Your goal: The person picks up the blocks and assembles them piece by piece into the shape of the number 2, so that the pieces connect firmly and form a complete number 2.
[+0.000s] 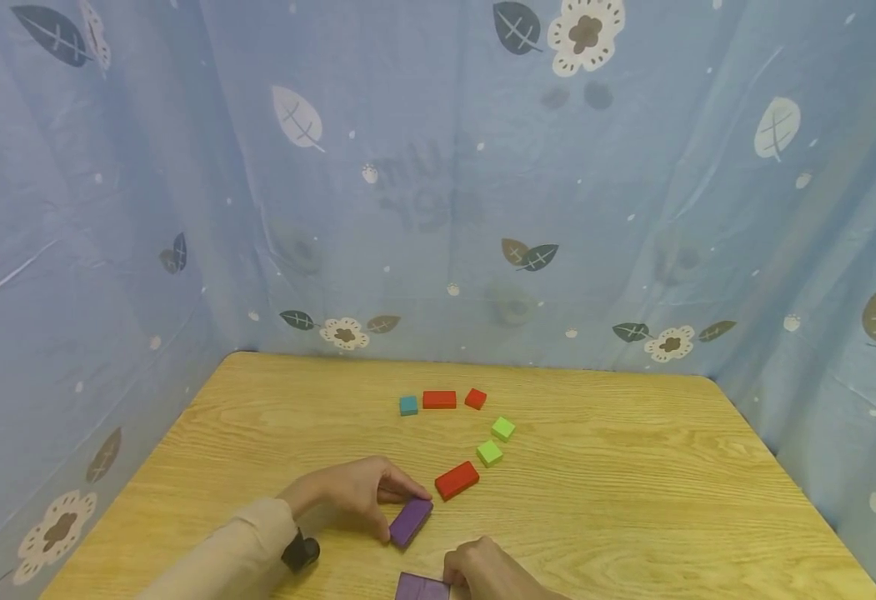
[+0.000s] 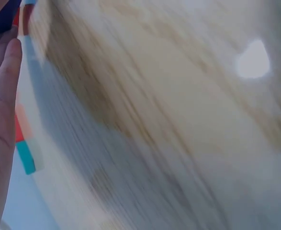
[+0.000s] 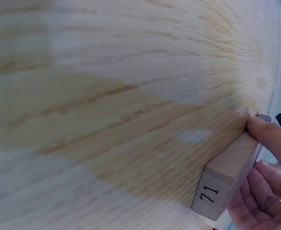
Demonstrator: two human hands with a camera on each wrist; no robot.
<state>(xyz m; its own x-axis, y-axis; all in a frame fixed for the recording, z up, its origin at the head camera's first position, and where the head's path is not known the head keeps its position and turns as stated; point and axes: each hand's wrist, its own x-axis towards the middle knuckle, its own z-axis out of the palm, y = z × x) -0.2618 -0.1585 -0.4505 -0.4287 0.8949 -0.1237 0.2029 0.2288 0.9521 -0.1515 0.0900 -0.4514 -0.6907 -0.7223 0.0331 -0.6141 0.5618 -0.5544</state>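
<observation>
Head view shows it best: left hand (image 1: 366,496), lower middle of the frame, has a purple block (image 1: 411,523) pinched lengthwise, thumb on the near end and fingertips on the far one, so the fingers are only spread about as wide as the block is long. Can't tell if it's flat on the table (image 1: 633,467) or a hair above it.

Up and right of it, just beside but not touching, is a red block (image 1: 457,480), then the curve runs on through a lower green block (image 1: 490,453), an upper green block (image 1: 503,429), a small red block (image 1: 476,398), a long red block (image 1: 439,400) and a teal block (image 1: 408,406).

Right hand (image 1: 490,571) is at bottom centre, fingers curled, gripping a second purple block (image 1: 417,587) that's cut off by the frame edge. Right wrist view has a 71 on the end of the block in that hand, lower right; pretty sure it's the same one.

My read: the step in hand is lining up the first purple piece at the curve's lower end. Next move calls for squaring it up, then easing the left fingers off without nudging the red neighbour.
</observation>
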